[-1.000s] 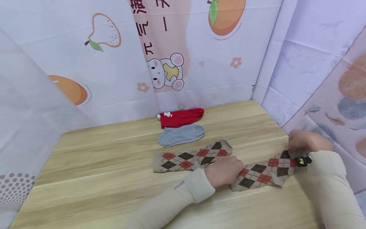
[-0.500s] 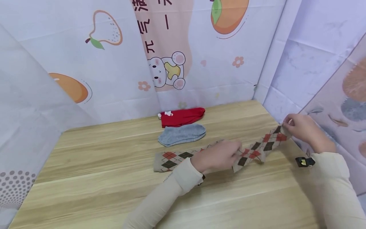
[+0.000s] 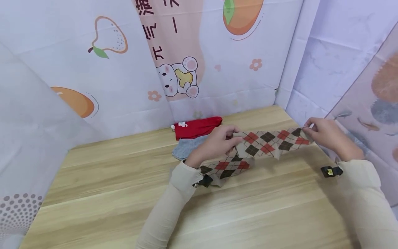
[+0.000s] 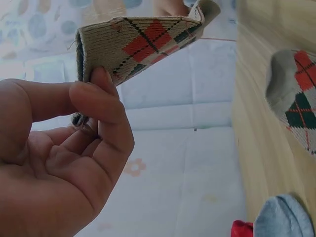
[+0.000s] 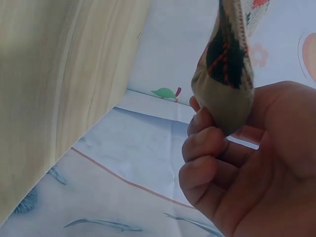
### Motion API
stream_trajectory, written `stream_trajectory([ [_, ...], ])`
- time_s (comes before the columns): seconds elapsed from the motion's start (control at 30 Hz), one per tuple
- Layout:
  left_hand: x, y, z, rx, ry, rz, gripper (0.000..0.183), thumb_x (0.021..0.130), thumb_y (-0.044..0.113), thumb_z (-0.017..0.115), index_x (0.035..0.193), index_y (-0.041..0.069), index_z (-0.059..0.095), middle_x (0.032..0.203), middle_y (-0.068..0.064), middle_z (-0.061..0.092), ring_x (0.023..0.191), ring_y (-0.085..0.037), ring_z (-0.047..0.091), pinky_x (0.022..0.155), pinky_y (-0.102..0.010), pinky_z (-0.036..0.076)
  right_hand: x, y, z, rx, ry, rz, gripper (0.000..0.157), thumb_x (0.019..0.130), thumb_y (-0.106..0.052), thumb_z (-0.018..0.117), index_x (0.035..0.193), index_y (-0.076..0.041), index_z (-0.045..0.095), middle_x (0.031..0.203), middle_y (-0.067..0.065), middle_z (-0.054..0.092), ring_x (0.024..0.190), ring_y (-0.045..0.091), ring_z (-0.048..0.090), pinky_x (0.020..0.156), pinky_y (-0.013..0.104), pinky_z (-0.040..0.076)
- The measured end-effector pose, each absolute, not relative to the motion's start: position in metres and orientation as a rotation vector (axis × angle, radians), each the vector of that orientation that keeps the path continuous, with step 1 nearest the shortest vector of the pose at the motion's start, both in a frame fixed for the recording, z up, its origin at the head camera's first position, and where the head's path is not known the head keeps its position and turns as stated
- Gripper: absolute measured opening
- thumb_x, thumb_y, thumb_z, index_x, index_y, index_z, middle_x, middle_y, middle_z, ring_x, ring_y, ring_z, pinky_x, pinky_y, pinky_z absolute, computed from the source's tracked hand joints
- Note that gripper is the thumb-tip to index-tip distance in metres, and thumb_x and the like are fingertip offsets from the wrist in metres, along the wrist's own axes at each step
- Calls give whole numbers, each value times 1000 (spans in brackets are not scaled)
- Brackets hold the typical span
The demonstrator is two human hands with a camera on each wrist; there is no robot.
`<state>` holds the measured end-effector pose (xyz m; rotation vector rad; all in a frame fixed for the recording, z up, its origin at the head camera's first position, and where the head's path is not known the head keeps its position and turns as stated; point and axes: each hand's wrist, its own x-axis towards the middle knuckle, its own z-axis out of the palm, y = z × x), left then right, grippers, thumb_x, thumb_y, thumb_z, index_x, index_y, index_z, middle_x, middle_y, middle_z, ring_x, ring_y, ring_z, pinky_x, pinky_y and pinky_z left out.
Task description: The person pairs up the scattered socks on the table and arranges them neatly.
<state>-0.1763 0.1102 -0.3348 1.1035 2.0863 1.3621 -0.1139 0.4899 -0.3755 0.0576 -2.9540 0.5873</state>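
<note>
An argyle sock [image 3: 267, 142] in beige, red and dark green is stretched between both hands, lifted off the table. My left hand [image 3: 219, 143] pinches its cuff end; the left wrist view shows thumb and fingers on the ribbed edge [image 4: 91, 54]. At the other end, my right hand [image 3: 331, 136] pinches the plain beige toe [image 5: 227, 106]. A second argyle sock [image 3: 228, 167] lies on the table below, partly covered by the left hand and forearm.
Behind the left hand lie a grey-blue sock [image 3: 188, 147], partly hidden, and a red sock [image 3: 196, 127] with a white figure. The wooden table [image 3: 102, 186] meets a printed cloth wall [image 3: 124, 86] at the back and another at the right.
Both hands have raised the argyle sock from the table and moved it toward the back. It has gone from lying flat to hanging stretched between them.
</note>
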Motion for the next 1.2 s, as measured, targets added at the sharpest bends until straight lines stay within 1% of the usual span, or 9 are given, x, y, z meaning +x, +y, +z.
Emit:
stream_trajectory([
  [0.1, -180, 108, -334, 1093, 2030, 1396, 10, 98, 14, 63, 106, 7, 63, 65, -8, 54, 52, -21, 50, 54, -29, 49, -114, 492, -373, 44, -2965, 569, 14, 99, -11, 59, 94, 2, 64, 63, -2, 61, 56, 16, 53, 55, 35, 41],
  [0.37, -183, 101, -328, 1058, 2060, 1387, 11, 98, 12, 63, 108, 8, 63, 66, -9, 55, 52, -21, 51, 53, -29, 48, -111, 492, -364, 32, -2981, 581, 16, 100, -15, 58, 96, -1, 63, 65, -1, 62, 57, 17, 53, 54, 35, 41],
  [0.53, -184, 96, -326, 1063, 2072, 1364, 13, 98, 14, 64, 110, 8, 62, 68, -10, 56, 53, -22, 52, 55, -32, 50, -108, 490, -358, 19, -2975, 605, 14, 99, -15, 61, 95, -1, 63, 63, -1, 62, 56, 17, 52, 51, 33, 39],
  [0.67, -184, 93, -324, 1090, 2104, 1340, 12, 98, 14, 64, 108, 8, 62, 67, -10, 57, 54, -25, 53, 57, -36, 52, -106, 489, -357, 38, -2957, 567, 13, 98, -15, 62, 94, -3, 64, 61, -3, 61, 54, 15, 50, 53, 33, 38],
  [0.77, -182, 89, -322, 1113, 2143, 1299, 11, 98, 14, 64, 107, 8, 61, 68, -12, 57, 54, -29, 54, 58, -35, 52, -105, 485, -355, 51, -2955, 555, 13, 98, -15, 62, 94, -3, 65, 61, -3, 60, 54, 15, 50, 53, 33, 38],
  [0.87, -179, 84, -320, 1129, 2173, 1259, 11, 98, 13, 63, 107, 8, 60, 70, -17, 59, 54, -32, 54, 59, -33, 52, -103, 482, -353, 47, -2959, 567, 12, 98, -14, 63, 94, -3, 65, 62, -3, 61, 55, 15, 51, 53, 33, 39],
  [0.93, -178, 80, -319, 1131, 2192, 1245, 12, 98, 13, 63, 108, 7, 60, 72, -19, 60, 54, -31, 54, 59, -32, 51, -102, 480, -352, 62, -2959, 579, 12, 98, -14, 62, 95, -3, 65, 62, -3, 61, 56, 16, 51, 53, 33, 40],
  [1.1, -174, 68, -317, 1125, 2211, 1237, 14, 98, 13, 64, 110, 7, 61, 72, -14, 60, 53, -26, 55, 61, -32, 52, -101, 472, -346, 96, -2950, 580, 14, 100, -15, 60, 97, -3, 65, 64, -3, 61, 56, 15, 51, 54, 32, 40],
  [1.2, -172, 61, -317, 1116, 2213, 1239, 12, 98, 14, 64, 108, 8, 61, 71, -10, 59, 53, -25, 55, 61, -33, 52, -100, 466, -342, 104, -2946, 593, 15, 100, -17, 61, 99, -3, 66, 65, -3, 62, 56, 14, 51, 53, 32, 40],
])
